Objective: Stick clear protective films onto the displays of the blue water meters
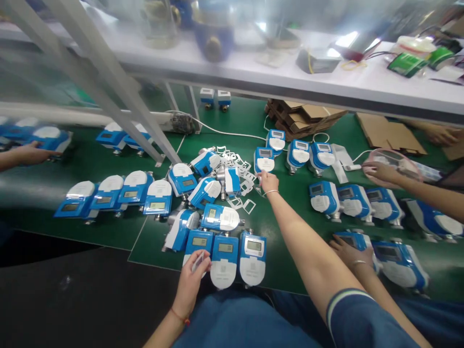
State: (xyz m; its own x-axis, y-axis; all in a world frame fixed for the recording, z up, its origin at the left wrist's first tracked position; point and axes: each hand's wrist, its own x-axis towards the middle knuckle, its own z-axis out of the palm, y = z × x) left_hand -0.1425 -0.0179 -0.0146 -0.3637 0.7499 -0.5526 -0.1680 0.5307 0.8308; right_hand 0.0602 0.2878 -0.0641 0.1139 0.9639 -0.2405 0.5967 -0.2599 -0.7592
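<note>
Near the front edge, my left hand (195, 276) pinches a small white frame (198, 261) over the lower part of a blue and white water meter (199, 241). Two more meters stand beside it, one with a blue face (224, 256) and one with a white frame around its display (253, 256). My right hand (268, 183) is stretched forward, its fingers closed at the lower end of another water meter (264, 159). A heap of loose white frames (239, 166) lies to the left of that hand, among several tilted meters (205, 193).
A row of meters (137, 187) stands left. Co-workers' hands reach in at the left (31, 155) and right (353, 251), near more meters (324, 198). Flattened cardboard (389, 130) lies behind. A shelf (246, 79) with a slanted metal post (119, 82) overhangs the green table (286, 237).
</note>
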